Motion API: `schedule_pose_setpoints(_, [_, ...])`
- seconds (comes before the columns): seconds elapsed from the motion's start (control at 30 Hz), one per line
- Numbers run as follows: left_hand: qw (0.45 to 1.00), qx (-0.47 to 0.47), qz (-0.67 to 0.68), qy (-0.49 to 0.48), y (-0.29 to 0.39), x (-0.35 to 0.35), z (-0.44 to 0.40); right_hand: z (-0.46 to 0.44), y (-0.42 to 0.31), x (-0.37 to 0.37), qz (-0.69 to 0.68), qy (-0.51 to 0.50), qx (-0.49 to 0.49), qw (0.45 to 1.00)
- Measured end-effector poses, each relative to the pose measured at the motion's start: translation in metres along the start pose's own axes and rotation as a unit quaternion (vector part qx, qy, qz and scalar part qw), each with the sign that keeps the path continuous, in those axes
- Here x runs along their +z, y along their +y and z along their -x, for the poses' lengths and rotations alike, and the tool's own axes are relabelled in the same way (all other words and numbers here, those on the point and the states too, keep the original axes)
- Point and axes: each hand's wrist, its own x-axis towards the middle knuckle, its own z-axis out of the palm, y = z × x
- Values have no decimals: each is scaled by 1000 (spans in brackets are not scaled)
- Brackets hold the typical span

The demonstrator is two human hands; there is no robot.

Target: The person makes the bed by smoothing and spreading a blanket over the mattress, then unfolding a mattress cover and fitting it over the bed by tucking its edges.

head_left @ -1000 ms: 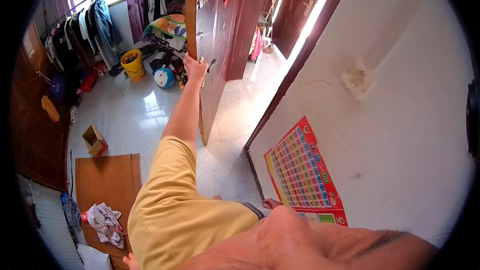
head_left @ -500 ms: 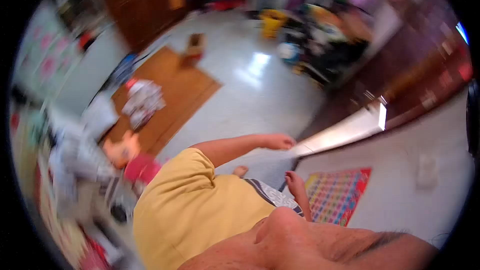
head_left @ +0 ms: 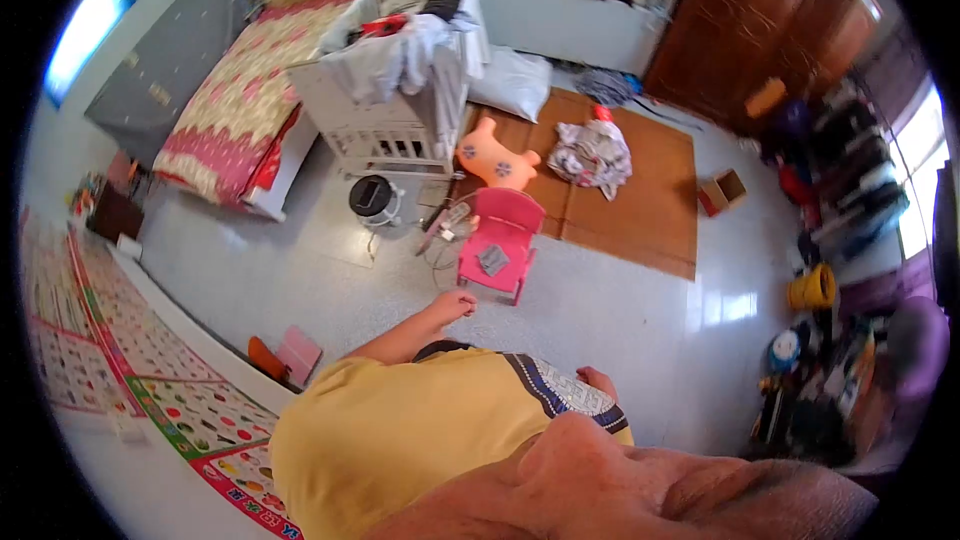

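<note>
The pink chair (head_left: 510, 210) stands just ahead of the left hand (head_left: 455, 306), its flat seat supporting a grey item (head_left: 492, 260); that hand is loosely parted, seemingly empty, while the right hand (head_left: 597, 380) hangs beside the shirt hem (head_left: 560, 390), its grip impossible to tell; farther ahead, a brown mat (head_left: 655, 190) likely keeps crumpled cloth (head_left: 590, 160) off the floor (head_left: 630, 315)

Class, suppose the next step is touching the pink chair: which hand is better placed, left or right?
Probably the left hand: it reaches out ahead of the body, toward the pink chair, with nothing visible in it. The right hand appears farther away, near the shirt's patterned hem.
</note>
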Motion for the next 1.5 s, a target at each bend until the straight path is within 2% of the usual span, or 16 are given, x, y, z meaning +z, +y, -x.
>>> schedule_pose_setpoints(0.1, [995,20,87,42,-46,-89,4,-66,-154,2,98,-5,-64,993])
schedule_pose_setpoints(0.17, [995,18,96,38,-34,-141,47,-125,-212,34,151,-20,-122,981])
schedule_pose_setpoints(0.27, [991,27,-23,127,-66,-226,76,-208,-276,91,240,-59,-200,948])
schedule_pose_setpoints(0.33, [974,20,8,224,-64,-291,104,-260,-337,144,243,-119,-213,939])
schedule_pose_setpoints(0.4, [951,-5,52,303,-63,-331,148,-271,-433,182,224,-158,-287,918])
schedule_pose_setpoints(0.5, [905,-32,127,404,-66,-394,180,-316,-501,257,208,-221,-382,873])
schedule_pose_setpoints(0.63, [864,-89,182,461,-79,-449,200,-367,-577,326,234,-329,-389,828])
schedule_pose_setpoints(0.73, [831,-64,241,497,-104,-491,193,-417,-619,361,260,-353,-369,820])
schedule_pose_setpoints(0.87, [828,-72,229,507,-156,-569,180,-509,-679,410,261,-337,-378,822])
schedule_pose_setpoints(0.97, [816,-160,227,507,-165,-631,182,-572,-739,446,333,-319,-359,812])
schedule_pose_setpoints(1.07, [824,-117,257,490,-157,-691,174,-626,-804,491,313,-316,-363,819])
schedule_pose_setpoints(1.1, [827,-136,278,469,-158,-716,167,-646,-829,506,300,-313,-380,817])
schedule_pose_setpoints(1.23, [800,-125,256,528,-129,-807,145,-697,-919,572,312,-323,-418,790])
schedule_pose_setpoints(1.33, [782,-93,316,529,-157,-866,124,-720,-992,612,297,-348,-435,775])
schedule_pose_setpoints(1.47, [818,-139,244,502,-173,-955,99,-771,-1061,661,259,-353,-458,774])
schedule_pose_setpoints(1.5, [807,-145,258,511,-173,-980,90,-784,-1074,666,258,-347,-451,781])
